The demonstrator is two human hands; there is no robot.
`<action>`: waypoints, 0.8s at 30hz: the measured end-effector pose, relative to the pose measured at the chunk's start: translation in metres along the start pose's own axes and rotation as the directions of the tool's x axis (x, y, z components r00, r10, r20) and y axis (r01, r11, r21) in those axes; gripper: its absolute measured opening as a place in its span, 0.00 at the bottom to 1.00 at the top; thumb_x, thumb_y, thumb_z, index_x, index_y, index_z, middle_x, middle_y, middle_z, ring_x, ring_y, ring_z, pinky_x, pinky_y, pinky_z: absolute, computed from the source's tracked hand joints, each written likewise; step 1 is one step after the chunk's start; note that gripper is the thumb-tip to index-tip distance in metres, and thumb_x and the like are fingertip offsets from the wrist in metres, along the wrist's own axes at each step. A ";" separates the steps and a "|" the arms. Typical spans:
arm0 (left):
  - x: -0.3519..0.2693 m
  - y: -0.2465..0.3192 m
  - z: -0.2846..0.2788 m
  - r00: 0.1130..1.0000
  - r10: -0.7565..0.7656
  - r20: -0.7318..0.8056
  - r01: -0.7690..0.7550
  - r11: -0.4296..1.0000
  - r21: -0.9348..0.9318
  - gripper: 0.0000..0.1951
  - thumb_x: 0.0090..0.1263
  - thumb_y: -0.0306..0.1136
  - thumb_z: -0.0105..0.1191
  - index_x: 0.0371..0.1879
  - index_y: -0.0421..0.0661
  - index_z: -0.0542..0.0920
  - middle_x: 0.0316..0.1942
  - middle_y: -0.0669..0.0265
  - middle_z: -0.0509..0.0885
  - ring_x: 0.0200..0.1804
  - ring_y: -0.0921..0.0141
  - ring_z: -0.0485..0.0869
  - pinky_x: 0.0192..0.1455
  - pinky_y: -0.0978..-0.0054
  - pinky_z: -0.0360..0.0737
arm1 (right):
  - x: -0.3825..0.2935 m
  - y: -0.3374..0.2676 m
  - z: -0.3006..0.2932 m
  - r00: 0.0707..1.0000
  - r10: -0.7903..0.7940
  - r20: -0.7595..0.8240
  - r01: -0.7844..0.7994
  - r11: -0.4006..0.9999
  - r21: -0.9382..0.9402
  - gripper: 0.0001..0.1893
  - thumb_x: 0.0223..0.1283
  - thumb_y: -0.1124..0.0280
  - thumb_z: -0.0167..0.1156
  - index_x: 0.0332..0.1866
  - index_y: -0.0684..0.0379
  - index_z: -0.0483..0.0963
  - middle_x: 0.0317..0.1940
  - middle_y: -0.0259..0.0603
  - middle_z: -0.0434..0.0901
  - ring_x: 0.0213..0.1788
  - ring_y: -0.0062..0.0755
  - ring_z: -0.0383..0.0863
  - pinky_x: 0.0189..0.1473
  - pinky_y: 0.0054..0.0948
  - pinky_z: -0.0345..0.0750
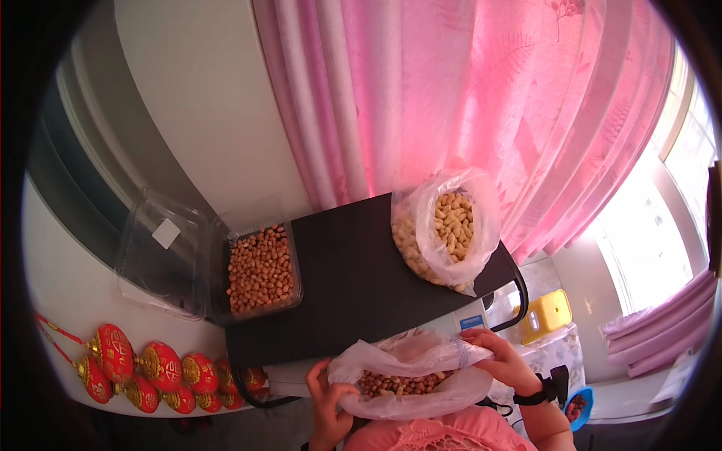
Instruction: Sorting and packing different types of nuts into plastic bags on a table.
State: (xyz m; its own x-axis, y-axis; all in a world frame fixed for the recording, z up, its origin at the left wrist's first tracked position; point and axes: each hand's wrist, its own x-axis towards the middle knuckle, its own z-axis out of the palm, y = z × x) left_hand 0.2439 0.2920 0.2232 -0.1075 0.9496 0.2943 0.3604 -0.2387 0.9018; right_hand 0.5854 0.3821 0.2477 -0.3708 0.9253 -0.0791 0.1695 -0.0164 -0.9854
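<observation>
My left hand (330,403) grips the left side of the rim of a translucent plastic bag (417,361). On the other side, my right hand (502,355) pinches the gathered rim. Reddish-brown shelled peanuts (403,384) show through the bag's mouth, close to my body. Beyond it is a black tabletop (344,282). A clear plastic clamshell box (296,282) lies at its left end with the lid (169,259) folded back. Shelled peanuts (260,270) cover its base. At the right end stands a second translucent bag (426,248), its mouth spread around unshelled peanuts (454,225).
Pink curtains (428,101) hang behind the table. Red-and-gold lantern ornaments (161,366) hang at lower left. A curved black metal rail (520,299) edges the table's right end. Past it are a yellow plastic item (547,315) and a blue bowl (588,397) with reddish contents.
</observation>
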 end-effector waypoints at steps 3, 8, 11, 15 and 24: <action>-0.002 0.001 -0.002 0.998 -0.064 -0.015 0.064 0.997 -0.045 0.11 0.56 0.19 0.60 0.37 0.47 0.85 0.70 0.48 0.64 0.72 0.48 0.73 0.70 0.55 0.73 | -0.001 0.000 -0.004 0.998 0.056 0.038 -0.059 0.995 0.079 0.15 0.62 0.83 0.65 0.53 0.63 0.80 0.67 0.44 0.76 0.71 0.33 0.73 0.70 0.32 0.72; -0.005 -0.001 -0.008 0.997 -0.042 0.059 0.045 0.998 -0.045 0.11 0.56 0.20 0.61 0.37 0.48 0.85 0.67 0.48 0.69 0.66 0.51 0.78 0.66 0.59 0.76 | -0.005 -0.016 -0.003 0.966 0.249 0.066 -0.258 0.946 0.196 0.20 0.66 0.81 0.62 0.64 0.65 0.77 0.65 0.39 0.79 0.67 0.27 0.76 0.70 0.29 0.71; -0.009 0.012 0.005 0.984 -0.121 -0.134 0.085 0.966 -0.245 0.08 0.72 0.35 0.64 0.38 0.43 0.83 0.56 0.49 0.82 0.58 0.51 0.83 0.55 0.61 0.79 | -0.004 -0.022 0.000 0.967 0.243 0.081 -0.255 0.944 0.207 0.20 0.68 0.80 0.62 0.65 0.65 0.77 0.62 0.37 0.81 0.63 0.24 0.78 0.68 0.27 0.72; -0.007 0.006 -0.011 0.995 0.102 0.004 -0.102 0.994 0.022 0.07 0.72 0.32 0.62 0.37 0.41 0.82 0.57 0.50 0.79 0.59 0.51 0.81 0.57 0.59 0.77 | 0.000 -0.032 -0.009 0.972 0.232 -0.034 -0.220 0.953 0.207 0.21 0.66 0.81 0.62 0.64 0.66 0.77 0.61 0.37 0.81 0.60 0.22 0.80 0.64 0.25 0.75; 0.022 0.019 -0.018 0.992 0.124 -0.030 -0.122 0.990 0.076 0.10 0.56 0.21 0.62 0.36 0.49 0.85 0.53 0.53 0.80 0.53 0.54 0.83 0.54 0.63 0.80 | 0.015 -0.052 -0.003 0.960 0.214 -0.182 -0.123 0.902 0.413 0.15 0.67 0.79 0.61 0.57 0.69 0.79 0.46 0.39 0.86 0.45 0.24 0.87 0.52 0.23 0.82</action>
State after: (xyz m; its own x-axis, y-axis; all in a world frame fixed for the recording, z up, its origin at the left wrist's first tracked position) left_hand 0.2317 0.3042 0.2526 -0.0893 0.9061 0.4135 0.4400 -0.3366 0.8325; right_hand 0.5741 0.3980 0.2981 -0.1540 0.9535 -0.2590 -0.1786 -0.2847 -0.9418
